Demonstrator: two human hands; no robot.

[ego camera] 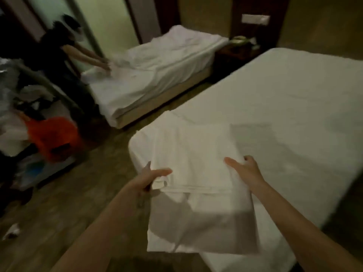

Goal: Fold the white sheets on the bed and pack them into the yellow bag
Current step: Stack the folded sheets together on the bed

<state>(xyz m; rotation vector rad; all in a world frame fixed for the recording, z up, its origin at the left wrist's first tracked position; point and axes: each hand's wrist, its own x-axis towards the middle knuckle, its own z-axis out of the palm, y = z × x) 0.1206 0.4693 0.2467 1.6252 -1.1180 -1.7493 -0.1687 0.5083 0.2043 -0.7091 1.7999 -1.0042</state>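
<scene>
Sheet, head view: white sheet (pixel 196 154), already folded into a thick layered stack, is lying across the near corner of the bed (pixel 284 99), with its lower part hanging down off the bed edge toward the floor (pixel 68 213).
Left hand: left hand (pixel 152 176) is pinching the stack's left corner, thumb lying on top and fingers curled under the layers.
Right hand: right hand (pixel 245 169) is gripping the stack's right edge, thumb stretched over the top and fingers wrapping behind the cloth.
Step in hand: judging by the grip on both corners, the person is either making another fold or lifting the stack to carry it.
Yellow bag: no yellow bag is showing clearly; an orange bag (pixel 53 136) is sitting on a cluttered cart (pixel 29 107) at far left, and whether that is the target cannot be told.
Risk: the hanging part is dragging on the layers, so the stack could slide apart or drop to the floor if only the top layers are being held.
Background: another person (pixel 59 42) is bending over a second bed (pixel 157 71) with rumpled linen.
Picture quality: blurring is softening the edges.
</scene>
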